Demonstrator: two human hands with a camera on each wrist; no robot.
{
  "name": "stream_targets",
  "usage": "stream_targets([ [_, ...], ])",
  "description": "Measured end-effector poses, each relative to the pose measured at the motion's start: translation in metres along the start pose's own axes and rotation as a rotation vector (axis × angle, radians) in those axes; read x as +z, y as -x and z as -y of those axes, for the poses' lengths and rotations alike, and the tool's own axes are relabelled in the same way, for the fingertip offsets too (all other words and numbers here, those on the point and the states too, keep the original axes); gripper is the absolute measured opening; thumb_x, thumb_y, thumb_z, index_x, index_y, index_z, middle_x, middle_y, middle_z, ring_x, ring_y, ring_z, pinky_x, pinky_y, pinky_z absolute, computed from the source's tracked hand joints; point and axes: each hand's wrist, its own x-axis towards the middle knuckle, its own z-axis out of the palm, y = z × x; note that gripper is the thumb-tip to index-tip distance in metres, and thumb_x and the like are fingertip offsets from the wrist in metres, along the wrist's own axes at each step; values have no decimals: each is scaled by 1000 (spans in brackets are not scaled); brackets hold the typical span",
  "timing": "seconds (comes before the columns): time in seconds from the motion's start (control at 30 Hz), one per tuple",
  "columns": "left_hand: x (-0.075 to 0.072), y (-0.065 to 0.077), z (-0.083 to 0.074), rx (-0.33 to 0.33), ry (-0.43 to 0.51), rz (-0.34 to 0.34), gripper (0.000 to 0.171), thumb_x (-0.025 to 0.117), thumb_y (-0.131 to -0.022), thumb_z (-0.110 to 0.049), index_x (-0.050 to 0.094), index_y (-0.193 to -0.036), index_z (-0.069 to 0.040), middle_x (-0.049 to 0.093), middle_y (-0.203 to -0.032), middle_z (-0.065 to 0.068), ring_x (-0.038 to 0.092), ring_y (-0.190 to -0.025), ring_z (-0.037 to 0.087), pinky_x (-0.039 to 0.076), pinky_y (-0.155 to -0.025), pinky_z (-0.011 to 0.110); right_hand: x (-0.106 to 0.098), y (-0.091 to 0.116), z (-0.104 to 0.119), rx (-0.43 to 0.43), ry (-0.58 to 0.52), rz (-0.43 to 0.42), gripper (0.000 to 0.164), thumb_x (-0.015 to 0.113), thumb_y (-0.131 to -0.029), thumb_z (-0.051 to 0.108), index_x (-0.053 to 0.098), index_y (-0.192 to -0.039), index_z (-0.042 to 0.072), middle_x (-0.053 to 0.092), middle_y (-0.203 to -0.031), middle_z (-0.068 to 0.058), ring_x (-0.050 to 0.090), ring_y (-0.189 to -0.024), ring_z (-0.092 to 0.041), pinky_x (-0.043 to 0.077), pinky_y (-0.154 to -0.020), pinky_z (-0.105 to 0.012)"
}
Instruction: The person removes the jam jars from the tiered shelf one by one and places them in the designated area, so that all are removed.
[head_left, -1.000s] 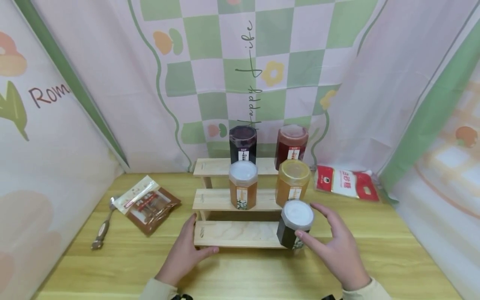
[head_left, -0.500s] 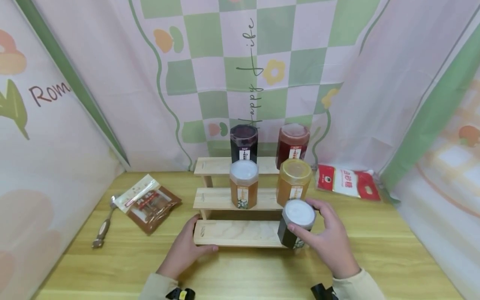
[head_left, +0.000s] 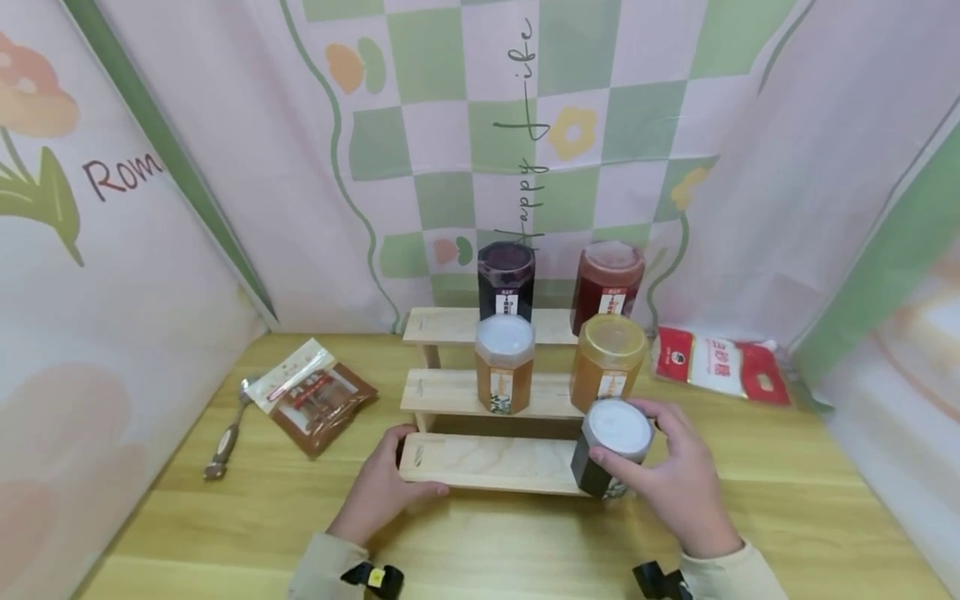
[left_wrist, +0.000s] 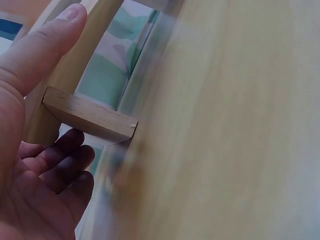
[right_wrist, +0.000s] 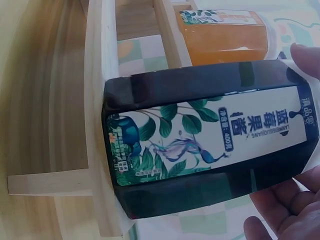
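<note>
A three-step wooden rack [head_left: 491, 462] stands mid-table. My left hand [head_left: 385, 487] grips the left end of its lowest step; in the left wrist view the thumb [left_wrist: 42, 47] lies on the step's front and the fingers curl behind it. At the right end of that step, my right hand [head_left: 681, 479] holds a dark jam jar [head_left: 600, 467] with a white lid, thumb in front and fingers at the far right side. The right wrist view shows the jar's blueberry jam label [right_wrist: 200, 135] and its base against the step. Some right fingers are out of frame.
Two amber jars, one white-lidded [head_left: 506, 367] and one yellow-lidded [head_left: 607, 362], stand on the middle step. A purple jar [head_left: 507, 279] and a red jar [head_left: 609, 287] are on top. A brown packet [head_left: 315, 400] and spoon [head_left: 228, 433] lie left, a red-white bag [head_left: 720, 367] right.
My right hand has closed in on the dark jar; its fingers were apart from it a second ago. The left hand has kept its place on the rack. The head view has shifted slightly.
</note>
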Motion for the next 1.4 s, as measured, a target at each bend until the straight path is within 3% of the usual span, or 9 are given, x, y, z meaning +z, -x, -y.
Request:
stream_targets([
  [0.13,0,0,-2,7,-7,-16,105,97,-54,-44,47,-138,-8,57,-137,18,54,-125,39,41,-106,59,-1,1,-2,-45,38,-39,67,95,-68,27,64,-123,7,58,-116,-2,48,-105,-12,40,-87,-37],
  [0.27,1,1,-3,1,-11,-18,104,97,-52,-45,48,-136,-8,58,-136,17,56,-123,37,42,-106,59,0,1,-4,-67,57,-78,66,97,-64,25,65,-120,6,58,-111,0,47,-101,-7,39,-84,-30],
  [0.67,0,2,-5,-24,2,-6,104,97,-54,-44,47,-137,-8,56,-138,18,53,-126,38,40,-108,58,-3,0,-4,-75,81,-108,69,98,-61,23,65,-118,2,57,-105,-2,46,-97,-6,39,-81,-28],
  [1.03,1,2,8,10,133,30,96,96,-61,-36,46,-138,-10,61,-130,10,58,-120,29,44,-106,53,-17,-3,-6,-69,79,-130,70,98,-61,19,65,-120,0,58,-108,-5,45,-100,-4,36,-83,-33],
  [1.4,0,0,12,19,174,38,96,96,-61,-33,46,-141,-11,60,-132,10,57,-122,29,41,-108,54,-30,-7,-12,-42,73,-153,69,97,-61,16,65,-121,2,59,-115,-5,44,-102,0,35,-85,-34],
])
